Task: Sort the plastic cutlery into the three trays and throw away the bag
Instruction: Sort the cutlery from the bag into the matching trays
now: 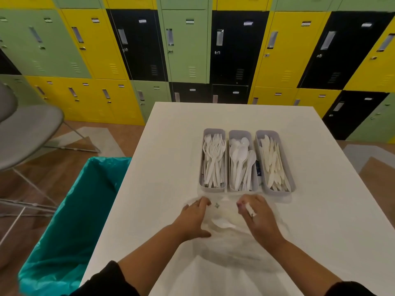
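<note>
Here | left hand (195, 216) flat on clear bag (224, 223) | right hand (259, 218) pinching a white piece, type unclear | bag looks light, limp, slippery; bunch its edge.

Three trays sit side by side at frame centre on the desk (171, 146): fork tray (213, 161) left, spoon tray (242, 161) middle, knife tray (274, 162) right. Below them lies the bag (224, 221). A bin (70, 221) stands lower left, beside the desk.

No text can be read. Small label cards are seen on the locker doors (237, 50), but their print is too blurred, and perhaps too small, to be made out.
</note>
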{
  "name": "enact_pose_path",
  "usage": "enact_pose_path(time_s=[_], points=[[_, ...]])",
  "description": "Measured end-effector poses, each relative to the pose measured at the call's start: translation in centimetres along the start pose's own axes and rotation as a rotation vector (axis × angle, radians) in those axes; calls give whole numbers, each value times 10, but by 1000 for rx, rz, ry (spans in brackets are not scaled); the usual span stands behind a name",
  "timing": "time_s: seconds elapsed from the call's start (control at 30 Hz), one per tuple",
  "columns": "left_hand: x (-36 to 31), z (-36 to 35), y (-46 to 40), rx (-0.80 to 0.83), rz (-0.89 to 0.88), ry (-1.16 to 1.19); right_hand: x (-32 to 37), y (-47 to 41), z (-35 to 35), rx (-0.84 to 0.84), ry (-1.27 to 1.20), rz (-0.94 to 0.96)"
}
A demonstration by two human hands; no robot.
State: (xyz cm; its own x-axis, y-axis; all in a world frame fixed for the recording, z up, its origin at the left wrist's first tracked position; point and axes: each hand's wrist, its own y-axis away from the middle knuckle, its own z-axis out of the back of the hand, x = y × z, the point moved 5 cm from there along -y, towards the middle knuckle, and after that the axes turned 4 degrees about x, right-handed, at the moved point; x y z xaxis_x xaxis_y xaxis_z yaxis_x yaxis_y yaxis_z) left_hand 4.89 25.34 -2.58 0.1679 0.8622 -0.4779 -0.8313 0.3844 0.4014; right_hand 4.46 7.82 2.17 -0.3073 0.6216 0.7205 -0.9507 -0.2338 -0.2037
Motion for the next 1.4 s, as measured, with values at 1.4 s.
enact_pose_path(time_s=[1.4], points=[[8, -21, 8, 252, 102, -335, -35, 38, -55, 794, 126, -480]])
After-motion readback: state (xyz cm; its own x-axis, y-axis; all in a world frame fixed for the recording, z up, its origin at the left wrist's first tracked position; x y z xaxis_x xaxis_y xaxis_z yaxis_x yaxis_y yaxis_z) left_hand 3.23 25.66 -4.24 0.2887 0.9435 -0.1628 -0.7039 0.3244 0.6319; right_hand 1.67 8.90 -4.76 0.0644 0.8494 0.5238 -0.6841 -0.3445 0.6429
